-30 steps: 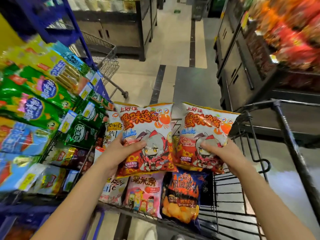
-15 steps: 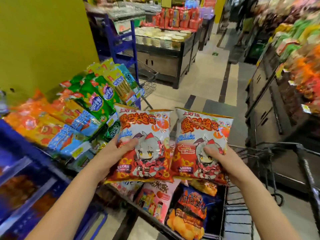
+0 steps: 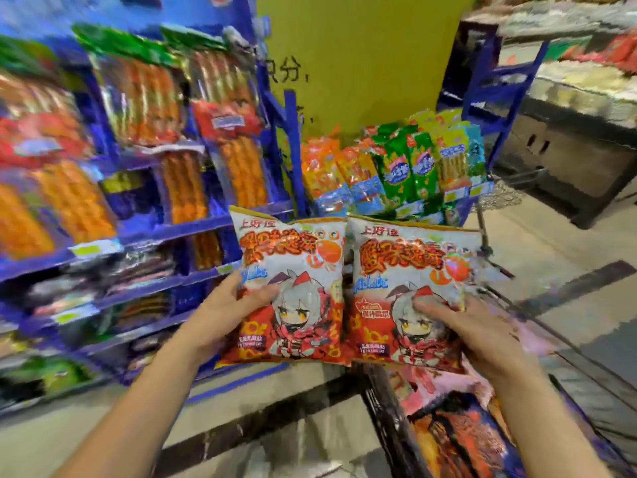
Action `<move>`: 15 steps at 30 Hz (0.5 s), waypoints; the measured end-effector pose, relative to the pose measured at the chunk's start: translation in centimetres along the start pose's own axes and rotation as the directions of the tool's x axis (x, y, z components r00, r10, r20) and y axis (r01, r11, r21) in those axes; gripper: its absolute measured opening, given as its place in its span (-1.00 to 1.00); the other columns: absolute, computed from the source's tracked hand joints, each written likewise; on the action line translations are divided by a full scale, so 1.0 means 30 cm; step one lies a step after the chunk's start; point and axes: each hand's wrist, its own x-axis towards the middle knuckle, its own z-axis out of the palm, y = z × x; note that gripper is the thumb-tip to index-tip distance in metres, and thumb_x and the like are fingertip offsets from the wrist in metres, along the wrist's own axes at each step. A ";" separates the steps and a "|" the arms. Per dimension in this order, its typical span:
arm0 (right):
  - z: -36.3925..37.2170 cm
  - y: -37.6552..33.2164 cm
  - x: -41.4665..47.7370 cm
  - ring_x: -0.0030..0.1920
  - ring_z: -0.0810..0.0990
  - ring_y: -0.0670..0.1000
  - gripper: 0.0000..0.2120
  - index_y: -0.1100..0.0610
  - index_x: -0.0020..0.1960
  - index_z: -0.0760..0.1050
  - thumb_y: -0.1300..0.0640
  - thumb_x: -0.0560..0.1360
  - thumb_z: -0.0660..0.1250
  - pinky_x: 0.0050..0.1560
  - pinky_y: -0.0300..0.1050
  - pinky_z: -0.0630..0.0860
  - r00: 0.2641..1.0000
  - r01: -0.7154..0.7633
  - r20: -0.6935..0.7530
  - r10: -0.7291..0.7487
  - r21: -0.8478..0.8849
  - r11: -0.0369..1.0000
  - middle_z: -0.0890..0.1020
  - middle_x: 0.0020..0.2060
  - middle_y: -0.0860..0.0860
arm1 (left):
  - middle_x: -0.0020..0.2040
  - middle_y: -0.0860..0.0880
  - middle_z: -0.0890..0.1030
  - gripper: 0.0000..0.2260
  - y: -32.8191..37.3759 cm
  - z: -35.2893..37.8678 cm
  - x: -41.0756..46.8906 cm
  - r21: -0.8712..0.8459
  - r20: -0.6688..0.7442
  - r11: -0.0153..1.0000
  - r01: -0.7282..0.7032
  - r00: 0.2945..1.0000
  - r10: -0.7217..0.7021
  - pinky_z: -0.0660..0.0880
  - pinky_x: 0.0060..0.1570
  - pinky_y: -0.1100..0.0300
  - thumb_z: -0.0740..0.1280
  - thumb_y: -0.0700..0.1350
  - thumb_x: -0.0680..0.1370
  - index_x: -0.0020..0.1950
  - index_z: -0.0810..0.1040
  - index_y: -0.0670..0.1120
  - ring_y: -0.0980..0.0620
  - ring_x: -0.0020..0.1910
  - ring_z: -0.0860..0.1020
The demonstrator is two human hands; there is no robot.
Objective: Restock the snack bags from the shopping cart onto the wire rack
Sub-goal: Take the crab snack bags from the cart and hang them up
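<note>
Left bag (image 3: 296, 270) in left hand (image 3: 213, 317) fingers (image 3: 255, 292), right bag (image 3: 406, 270) in right hand (image 3: 482, 334)

One head-worn wide-angle camera looks forward and down, close over the left hand (image 3: 220, 315) and right hand (image 3: 482, 336), facing blue shelving (image 3: 193, 229) at left (blurred) and a yellow wall (image 3: 362, 63) ahead.

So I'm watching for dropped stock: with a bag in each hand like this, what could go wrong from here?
The left hand grips the left snack bag, and the right hand the right snack bag, only by a lower side edge, so either glossy bag may slip. With both hands full, none is free to part the tightly packed green and orange bags ahead.
</note>
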 end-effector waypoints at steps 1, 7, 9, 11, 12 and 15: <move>0.065 -0.005 0.010 0.13 0.72 0.12 -0.21 0.11 0.30 0.57 -0.12 0.17 0.71 0.26 0.16 0.57 0.998 0.002 0.062 -0.002 -0.007 1.000 0.73 0.13 0.08 | 0.14 -0.09 0.74 -0.61 -0.009 -0.062 -0.050 -0.015 -0.044 1.000 -0.008 0.999 0.008 0.69 -0.01 0.03 0.50 -0.08 0.51 0.32 0.55 0.02 -0.15 0.09 0.72; 0.483 -0.053 0.020 0.19 0.70 0.02 -0.39 -0.01 0.34 0.56 -0.13 0.35 0.63 0.33 0.10 0.51 0.939 0.021 0.344 -0.009 -0.033 0.999 0.72 0.17 -0.06 | 0.17 -0.14 0.72 -0.40 -0.047 -0.407 -0.385 -0.108 -0.299 0.991 -0.084 0.953 0.048 0.69 0.00 -0.06 0.60 0.01 0.36 0.37 0.52 -0.03 -0.22 0.09 0.71; 0.644 -0.072 -0.008 0.27 0.65 0.02 -0.34 -0.03 0.40 0.53 -0.18 0.37 0.62 0.39 0.15 0.46 0.900 0.039 0.436 -0.004 -0.071 0.997 0.68 0.25 -0.07 | 0.14 -0.13 0.73 -0.56 -0.056 -0.521 -0.499 -0.113 -0.373 0.988 -0.109 0.926 0.059 0.70 -0.07 0.03 0.54 -0.12 0.51 0.35 0.53 -0.02 -0.19 0.05 0.73; 0.811 -0.082 -0.048 0.22 0.68 0.02 -0.52 -0.01 0.36 0.56 -0.03 0.47 0.54 0.33 0.12 0.52 0.869 0.055 0.495 -0.015 -0.066 0.996 0.71 0.20 -0.05 | 0.15 -0.13 0.73 -0.62 -0.076 -0.644 -0.621 -0.134 -0.424 0.983 -0.129 0.904 0.061 0.70 -0.04 0.02 0.49 -0.12 0.53 0.33 0.53 0.01 -0.18 0.06 0.73; 0.897 -0.082 -0.074 0.19 0.70 0.04 -0.60 0.02 0.33 0.58 0.05 0.51 0.48 0.30 0.12 0.53 0.853 0.053 0.522 -0.014 -0.061 0.997 0.72 0.18 -0.02 | 0.17 -0.13 0.72 -0.59 -0.086 -0.706 -0.685 -0.148 -0.445 0.979 -0.144 0.893 0.064 0.69 0.00 -0.01 0.51 -0.08 0.51 0.34 0.53 0.03 -0.20 0.08 0.72; 1.159 -0.056 -0.158 0.19 0.70 0.13 -0.64 0.07 0.34 0.59 0.12 0.54 0.43 0.33 0.13 0.51 0.796 0.053 0.605 0.007 -0.082 0.995 0.71 0.19 0.07 | 0.21 -0.13 0.71 -0.58 -0.126 -0.886 -0.883 -0.169 -0.505 0.969 -0.180 0.860 0.071 0.66 0.13 -0.09 0.46 -0.10 0.54 0.39 0.50 0.01 -0.22 0.15 0.69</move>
